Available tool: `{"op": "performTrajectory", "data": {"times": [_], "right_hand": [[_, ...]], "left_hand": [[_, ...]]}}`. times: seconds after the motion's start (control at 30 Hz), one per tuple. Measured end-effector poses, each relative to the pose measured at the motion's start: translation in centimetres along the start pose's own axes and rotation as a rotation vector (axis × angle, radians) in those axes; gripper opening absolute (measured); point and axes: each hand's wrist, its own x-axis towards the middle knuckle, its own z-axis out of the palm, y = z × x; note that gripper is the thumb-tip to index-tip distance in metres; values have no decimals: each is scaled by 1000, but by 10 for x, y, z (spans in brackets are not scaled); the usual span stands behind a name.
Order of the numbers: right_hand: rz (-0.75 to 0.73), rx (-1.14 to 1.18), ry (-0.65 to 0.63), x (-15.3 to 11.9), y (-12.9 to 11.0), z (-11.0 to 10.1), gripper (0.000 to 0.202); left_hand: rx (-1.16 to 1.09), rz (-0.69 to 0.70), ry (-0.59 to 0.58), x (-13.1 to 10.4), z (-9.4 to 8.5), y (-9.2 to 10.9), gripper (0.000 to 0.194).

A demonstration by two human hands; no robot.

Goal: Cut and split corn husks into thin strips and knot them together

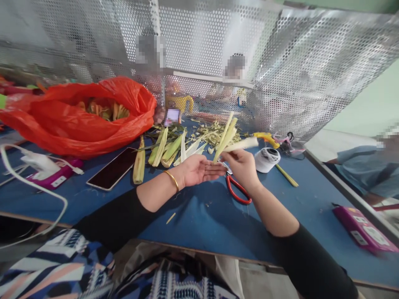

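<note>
Pale green-yellow husk strips [227, 137], which look like corn husk, stand up from the pinched fingers of my right hand [245, 166]. One whiter strip sticks out to the right above that hand. My left hand [199, 170] lies palm up with its fingers stretched out, their tips just under the lower end of the strips. Below my right hand, red-handled scissors [238, 190] rest on the blue table, their blades partly hidden. A spool of white thread [267, 160] stands just right of that hand. More husk pieces [160, 147] lie beyond my left wrist.
A red plastic bag [124, 95] holding husk pieces sits at the left, near a dark phone [112, 168] and a purple power strip [57, 174] with a white cable. Trimmings [215, 135] lie by a perforated metal screen [202, 41]. Another purple power strip [364, 228] is at right.
</note>
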Motion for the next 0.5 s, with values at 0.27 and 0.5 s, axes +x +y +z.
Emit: {"op": "performTrajectory", "data": {"times": [0.27, 0.5], "right_hand": [[144, 85, 57, 2, 5, 0, 18], [-384, -215, -284, -2, -11, -12, 19]], "left_hand": [[147, 94, 21, -1, 1, -4, 15], [-5, 132, 80, -1, -5, 11, 30]]}}
